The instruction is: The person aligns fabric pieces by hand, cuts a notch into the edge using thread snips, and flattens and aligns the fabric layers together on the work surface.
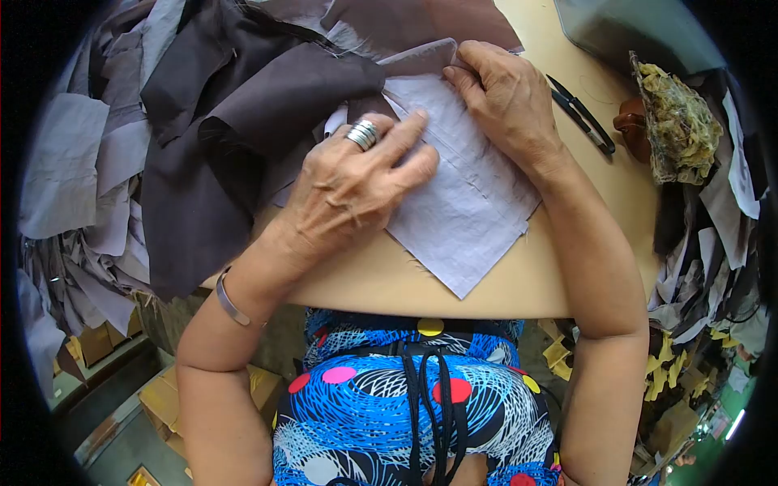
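Observation:
A pale lavender-grey piece of fabric lies on the table, one corner pointing toward me, with creases and a few loose threads. My right hand has its thumb and fingers closed on the far edge of this piece. My left hand, with a coiled metal ring and a bracelet, is at the left side of the piece. Its thumb and index finger are stretched out and apart; the other fingers are partly hidden. Just beyond the left hand, dark brown fabric lies in loose folds.
Black thread snips lie right of my right hand. Behind them is a fibrous yellowish clump beside a brown object. Grey scraps pile at the left, and more hang at the right. The table's front edge is near my body.

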The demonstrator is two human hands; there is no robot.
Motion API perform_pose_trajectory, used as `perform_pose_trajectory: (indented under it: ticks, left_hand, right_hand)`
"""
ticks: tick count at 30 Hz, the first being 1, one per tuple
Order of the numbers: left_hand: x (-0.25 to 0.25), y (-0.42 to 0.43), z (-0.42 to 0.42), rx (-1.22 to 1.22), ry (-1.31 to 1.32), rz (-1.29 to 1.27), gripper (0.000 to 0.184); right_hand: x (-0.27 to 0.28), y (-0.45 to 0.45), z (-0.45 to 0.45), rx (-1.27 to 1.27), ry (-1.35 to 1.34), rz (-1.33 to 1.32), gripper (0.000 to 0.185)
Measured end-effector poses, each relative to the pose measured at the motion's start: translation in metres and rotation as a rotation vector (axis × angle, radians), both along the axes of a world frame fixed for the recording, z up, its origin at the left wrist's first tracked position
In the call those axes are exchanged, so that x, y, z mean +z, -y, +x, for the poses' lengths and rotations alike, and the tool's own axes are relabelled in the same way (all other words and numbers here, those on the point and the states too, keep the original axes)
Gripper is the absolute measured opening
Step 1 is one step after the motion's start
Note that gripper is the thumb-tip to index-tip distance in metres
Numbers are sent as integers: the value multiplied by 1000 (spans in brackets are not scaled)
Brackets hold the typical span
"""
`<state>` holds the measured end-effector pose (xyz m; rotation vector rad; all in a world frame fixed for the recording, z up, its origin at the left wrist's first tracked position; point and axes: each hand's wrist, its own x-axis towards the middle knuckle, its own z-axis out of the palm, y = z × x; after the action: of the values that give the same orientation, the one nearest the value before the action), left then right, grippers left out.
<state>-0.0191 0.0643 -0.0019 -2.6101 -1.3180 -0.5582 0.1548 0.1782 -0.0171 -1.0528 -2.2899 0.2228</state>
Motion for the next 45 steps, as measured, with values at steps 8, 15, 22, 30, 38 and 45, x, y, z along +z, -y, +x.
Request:
perform_pose_trajectory:
  ticks: [8, 15, 22, 30, 38, 45]
  left_hand:
    - [0, 3, -7, -9, 85, 33, 26]
    - [-1, 7, -10, -25, 74, -34, 32]
    - [5, 5, -8, -28, 37, -61, 24]
    - [8, 3, 2, 47, -52, -47, 16]
    - [20, 5, 2, -132, -57, -94, 22]
    - [-3, 4, -12, -19, 58, -25, 31]
  right_hand:
    - [4, 6, 12, -3, 34, -5, 17]
    - [8, 5, 4, -66, -23, -95, 22]
    - [5, 2, 0, -121, -82, -184, 25]
    - [2, 2, 2, -96, -78, -112, 23]
    - [3, 6, 12, -41, -66, -108, 22]
    - [18, 11, 13, -32, -62, -345, 29]
